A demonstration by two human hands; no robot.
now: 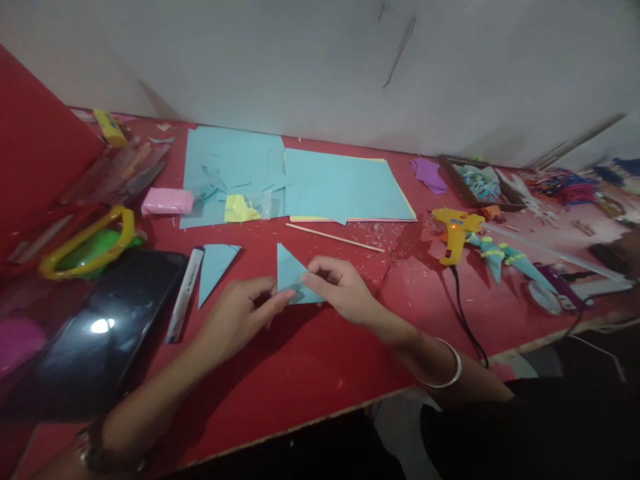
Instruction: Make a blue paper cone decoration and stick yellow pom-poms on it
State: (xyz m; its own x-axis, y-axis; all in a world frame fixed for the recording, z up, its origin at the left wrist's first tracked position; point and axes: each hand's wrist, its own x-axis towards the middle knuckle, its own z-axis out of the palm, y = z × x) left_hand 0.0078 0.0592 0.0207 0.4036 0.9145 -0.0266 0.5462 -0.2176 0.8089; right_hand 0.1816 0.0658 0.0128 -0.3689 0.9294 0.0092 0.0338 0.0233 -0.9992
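Both hands hold one light-blue paper triangle (290, 270) low over the red table. My left hand (253, 303) pinches its lower left part between thumb and fingers. Along the slanted right edge, my right hand (340, 287) grips it the same way, with the fingertips partly hidden behind the paper. A second blue paper triangle (214, 267) lies flat to the left, beside a white marker (185, 293). Just beyond the held piece rests a thin wooden stick (335, 237).
Blue paper sheets (340, 183) lie at the back, with a yellow packet (241, 208) and a pink packet (167, 201) nearby. A yellow glue gun (454, 233), its light on, trails a cord at right. A dark glossy tablet-like slab (110, 333) occupies the left.
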